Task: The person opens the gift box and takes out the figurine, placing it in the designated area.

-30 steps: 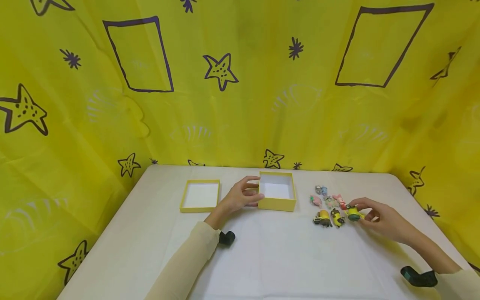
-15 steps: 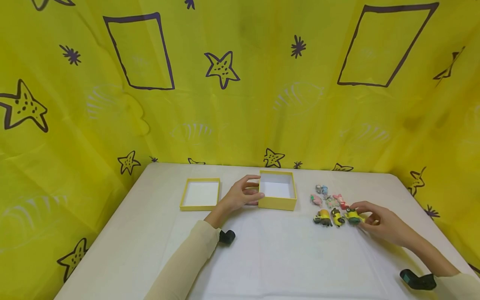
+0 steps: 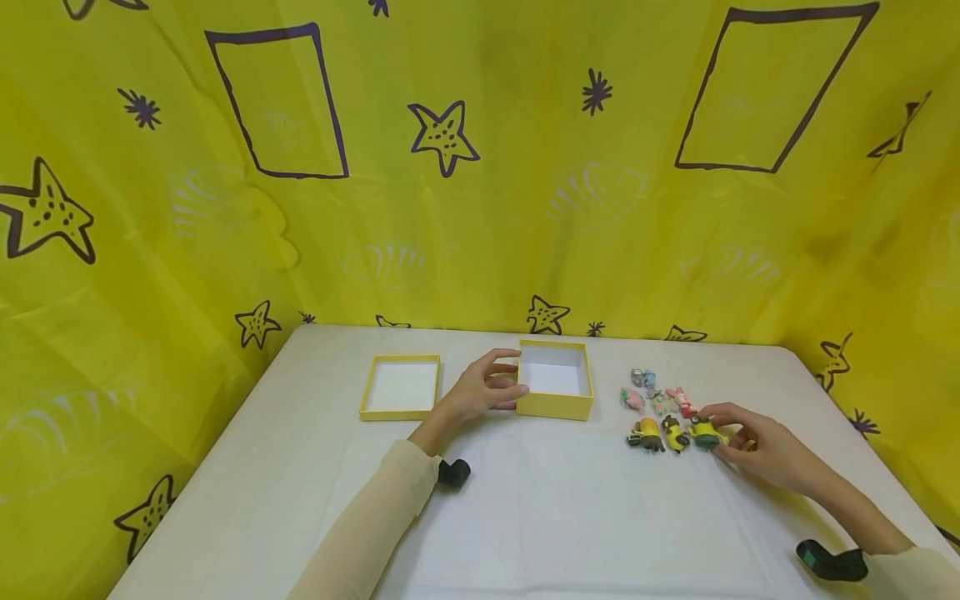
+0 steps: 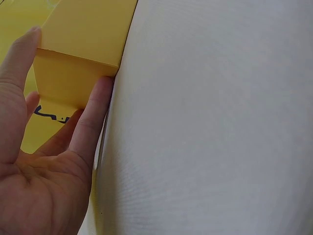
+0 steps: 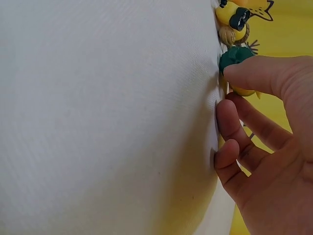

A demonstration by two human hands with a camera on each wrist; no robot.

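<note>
In the head view, my left hand (image 3: 480, 390) touches the left side of a yellow open-topped box (image 3: 555, 407) with a white inside. Its fingers are spread and fairly straight; the left wrist view shows fingertips against the box wall (image 4: 73, 76). On the right, my right hand (image 3: 765, 446) pinches a yellow-and-green toy figurine (image 3: 705, 432) at table level, beside the other toys. In the right wrist view, the thumb lies over the figurine's green part (image 5: 234, 56), which hides some of it. The other fingers are bent near the tabletop.
Left of the box lies its shallow yellow lid (image 3: 401, 388), white side up. Two yellow-and-dark figurines (image 3: 647, 436) lie left of the pinched one, with several small pastel figurines (image 3: 663, 403) behind. A yellow patterned curtain (image 3: 480, 233) surrounds the white table (image 3: 555, 517).
My right hand has lowered the yellow-and-green figurine slightly, down to the table beside the others. My left hand and the box stay put.
</note>
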